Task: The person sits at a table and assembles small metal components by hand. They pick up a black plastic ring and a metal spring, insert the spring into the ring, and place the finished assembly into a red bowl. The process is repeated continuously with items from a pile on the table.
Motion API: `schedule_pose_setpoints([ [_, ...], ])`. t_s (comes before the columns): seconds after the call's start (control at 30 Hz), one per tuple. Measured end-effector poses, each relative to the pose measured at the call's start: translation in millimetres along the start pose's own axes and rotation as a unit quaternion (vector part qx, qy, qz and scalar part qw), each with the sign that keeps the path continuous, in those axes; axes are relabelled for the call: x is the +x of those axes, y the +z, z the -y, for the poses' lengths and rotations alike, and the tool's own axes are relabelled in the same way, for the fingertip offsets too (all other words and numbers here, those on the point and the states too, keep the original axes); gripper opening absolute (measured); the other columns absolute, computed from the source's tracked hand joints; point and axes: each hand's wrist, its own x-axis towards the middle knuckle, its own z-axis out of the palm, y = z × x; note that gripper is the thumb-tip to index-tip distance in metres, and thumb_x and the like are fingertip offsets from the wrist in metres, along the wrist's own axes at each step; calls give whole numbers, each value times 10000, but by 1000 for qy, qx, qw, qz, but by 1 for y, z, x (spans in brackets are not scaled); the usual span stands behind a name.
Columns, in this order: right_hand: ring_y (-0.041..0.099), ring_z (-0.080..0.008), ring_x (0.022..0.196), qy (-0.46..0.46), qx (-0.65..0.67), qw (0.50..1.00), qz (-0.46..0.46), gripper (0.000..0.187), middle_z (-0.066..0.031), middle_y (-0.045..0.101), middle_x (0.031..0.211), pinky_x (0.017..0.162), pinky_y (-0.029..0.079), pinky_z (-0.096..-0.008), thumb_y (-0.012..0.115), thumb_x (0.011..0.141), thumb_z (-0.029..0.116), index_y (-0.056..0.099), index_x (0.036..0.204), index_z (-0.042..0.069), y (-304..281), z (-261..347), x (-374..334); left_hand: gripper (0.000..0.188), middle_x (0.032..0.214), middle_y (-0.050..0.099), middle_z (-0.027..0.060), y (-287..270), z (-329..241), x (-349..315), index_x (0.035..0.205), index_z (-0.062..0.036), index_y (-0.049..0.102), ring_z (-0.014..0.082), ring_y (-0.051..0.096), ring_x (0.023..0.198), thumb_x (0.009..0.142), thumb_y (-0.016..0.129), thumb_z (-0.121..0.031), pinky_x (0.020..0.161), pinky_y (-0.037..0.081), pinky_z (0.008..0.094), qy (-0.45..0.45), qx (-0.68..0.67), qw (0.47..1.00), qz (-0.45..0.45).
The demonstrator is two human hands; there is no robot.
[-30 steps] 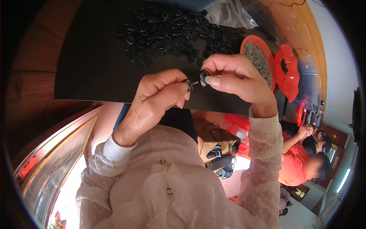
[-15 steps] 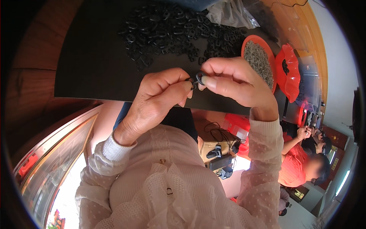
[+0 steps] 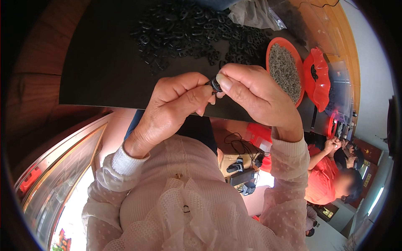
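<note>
The left hand (image 3: 176, 100) and right hand (image 3: 259, 94), thumbs closed against fingers, pinch a small black fitting (image 3: 216, 85) between them, above the dark table (image 3: 100, 79). It is probably light, stiff, slightly slippery, best gripped by its rim.

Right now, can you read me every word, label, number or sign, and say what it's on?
None can be read.
Small yellowish sign on reddish-brown panel, far right: too small to read.
Black pieces in left hand and right hand: no lettering shows.
</note>
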Motion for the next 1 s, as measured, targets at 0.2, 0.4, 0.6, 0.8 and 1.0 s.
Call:
schedule_pose_setpoints([
  [0.2,497,-370,594,-7,8,1000,-10,272,-188,515,674,537,384,-405,504,951,211,506,812,-23,3,-4,2,230,652,525,2,-1,-1,1,885,-36,645,22,378,545,952,503,-203,497,268,184,-14,-27,1000,3],
  [0.4,516,-346,581,-41,-41,997,-59,259,-166,521,687,523,410,-384,533,941,204,504,784,0,10,-6,2,227,655,545,19,0,3,0,884,-21,645,35,387,532,943,515,-198,489,284,191,-24,-73,997,-24],
  [0.6,564,-226,551,-144,-377,904,-143,273,-82,479,680,453,440,-316,675,819,261,504,754,57,22,8,0,186,621,549,17,1,2,1,805,13,633,53,439,512,902,534,-110,471,339,212,-17,-99,992,-70],
  [0.8,560,-188,526,-177,-429,877,-125,349,-54,460,695,430,438,-284,738,735,314,509,767,53,21,2,-3,183,629,537,61,-7,-1,1,765,34,592,121,469,548,863,500,-90,516,372,260,-20,-68,997,-10],
  [1.0,547,-198,516,-206,-440,866,-115,330,-61,474,724,438,450,-297,733,741,286,511,772,44,19,-2,-6,200,633,499,19,-5,-6,3,726,-6,566,81,433,549,878,480,-104,507,333,227,-31,-78,996,-18],
])
